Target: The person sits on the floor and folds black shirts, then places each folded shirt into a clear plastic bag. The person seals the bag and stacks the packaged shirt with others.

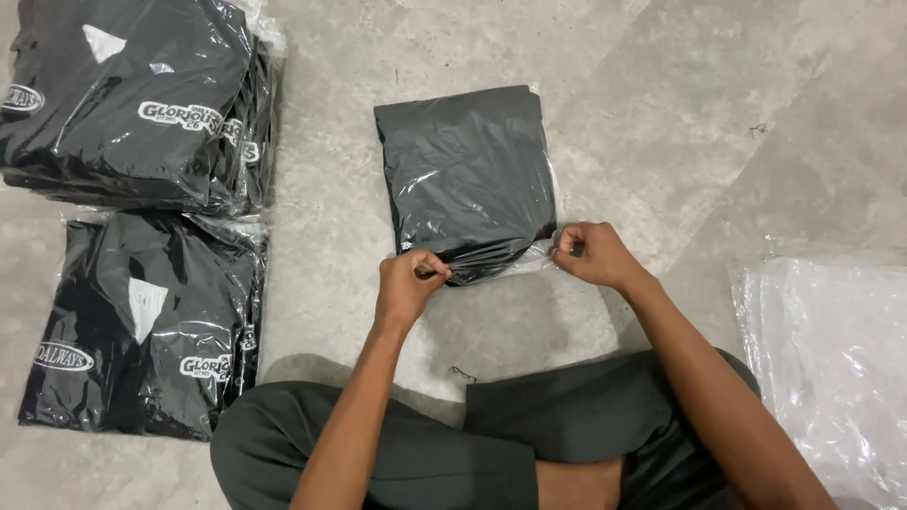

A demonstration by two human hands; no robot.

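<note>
Both hands, left hand (408,280) and right hand (588,253), pinch the open flap of the clear polybag (465,175) holding a folded black garment on the floor (642,113); uneven pulling could tear or wrinkle the thin film.

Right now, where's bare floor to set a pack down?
Bare floor lies beyond the bagged garment, and between it and the clear bag pile. A narrower strip separates it from the packed stacks. Crowded: the left edge and near both hands.
</note>
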